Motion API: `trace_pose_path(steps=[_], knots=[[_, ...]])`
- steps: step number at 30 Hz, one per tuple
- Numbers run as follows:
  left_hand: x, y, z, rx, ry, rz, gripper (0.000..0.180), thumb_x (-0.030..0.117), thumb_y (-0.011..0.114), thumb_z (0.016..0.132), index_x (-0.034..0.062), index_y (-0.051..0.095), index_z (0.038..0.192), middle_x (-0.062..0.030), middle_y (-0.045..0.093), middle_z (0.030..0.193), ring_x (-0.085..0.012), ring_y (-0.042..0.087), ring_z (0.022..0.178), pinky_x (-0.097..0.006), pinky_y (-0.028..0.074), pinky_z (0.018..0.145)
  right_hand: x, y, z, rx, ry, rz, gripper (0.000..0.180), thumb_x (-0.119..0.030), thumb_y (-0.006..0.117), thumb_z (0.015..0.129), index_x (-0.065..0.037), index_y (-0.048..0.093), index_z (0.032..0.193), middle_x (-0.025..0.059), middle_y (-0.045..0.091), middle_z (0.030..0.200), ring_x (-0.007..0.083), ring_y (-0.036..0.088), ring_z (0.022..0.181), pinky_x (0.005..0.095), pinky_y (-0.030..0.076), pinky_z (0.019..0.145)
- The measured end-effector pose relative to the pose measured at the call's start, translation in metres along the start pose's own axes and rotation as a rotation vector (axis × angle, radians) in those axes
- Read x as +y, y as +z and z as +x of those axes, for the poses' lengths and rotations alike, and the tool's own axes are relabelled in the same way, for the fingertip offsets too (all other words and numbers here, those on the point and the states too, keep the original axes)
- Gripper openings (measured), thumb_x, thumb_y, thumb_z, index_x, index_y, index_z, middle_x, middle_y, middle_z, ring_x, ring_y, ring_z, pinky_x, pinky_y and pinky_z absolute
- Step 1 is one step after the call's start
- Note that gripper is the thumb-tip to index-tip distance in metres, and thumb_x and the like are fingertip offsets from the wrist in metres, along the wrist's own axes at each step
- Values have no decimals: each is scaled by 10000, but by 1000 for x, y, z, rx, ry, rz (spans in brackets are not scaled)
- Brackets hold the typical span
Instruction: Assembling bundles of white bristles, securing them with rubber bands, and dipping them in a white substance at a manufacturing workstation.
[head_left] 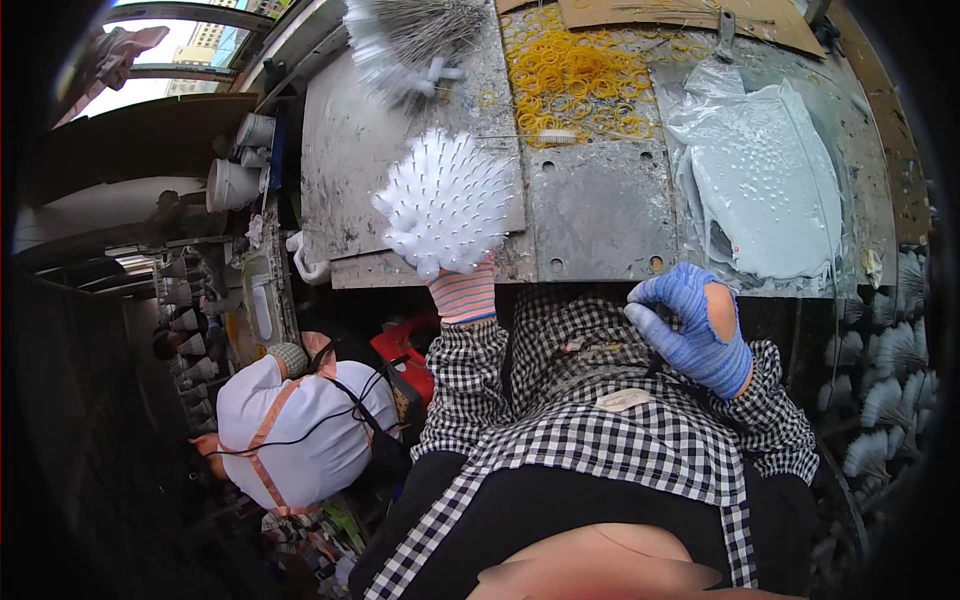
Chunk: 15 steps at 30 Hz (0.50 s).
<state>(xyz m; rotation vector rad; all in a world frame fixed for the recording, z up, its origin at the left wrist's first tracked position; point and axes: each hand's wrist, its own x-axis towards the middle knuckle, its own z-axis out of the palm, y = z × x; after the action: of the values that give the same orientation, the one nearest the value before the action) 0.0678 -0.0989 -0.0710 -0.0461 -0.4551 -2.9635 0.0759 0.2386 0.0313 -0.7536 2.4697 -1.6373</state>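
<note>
My left hand (462, 292), in a pink-and-grey striped glove, is closed round a thick bundle of white wire brushes (448, 203). Their bristly ends face up, with small metal tips showing. The bundle stands at the table's front edge. My right hand (698, 325), in a blue glove with a hole at its back, is in front of the table, above my checked apron. Its fingers are curled together; anything between them is hidden. A single small white brush (557, 136) lies by the yellow rubber bands (575, 75), its wire pointing left.
Grey paste (765, 180), dimpled on top, covers a board at the right, with a scraper (725, 45) behind it. More wire brushes (415, 45) lie at the back left. A bare metal plate (600, 212) sits mid-table. Another person (300, 430) works at my left.
</note>
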Motion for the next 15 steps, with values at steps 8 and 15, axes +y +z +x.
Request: trace_pose_path(steps=[8,15], knots=[[-20,82,20,-87,-75,-202,737,583,380,1046,104,318,1603,-156,344,1642,-362,343,1494,-554,278,1228,3,-10,1,-13,46,1,122,-133,791,866,-36,743,923,80,663,749,211,612,655,355,497,613],[14,41,6,183,-311,-135,811,662,479,986,92,382,1555,-199,414,1585,-388,420,1445,-591,297,1211,8,-43,14,110,13,-107,103,-119,787,868,-38,735,905,74,712,807,200,681,728,321,523,649]])
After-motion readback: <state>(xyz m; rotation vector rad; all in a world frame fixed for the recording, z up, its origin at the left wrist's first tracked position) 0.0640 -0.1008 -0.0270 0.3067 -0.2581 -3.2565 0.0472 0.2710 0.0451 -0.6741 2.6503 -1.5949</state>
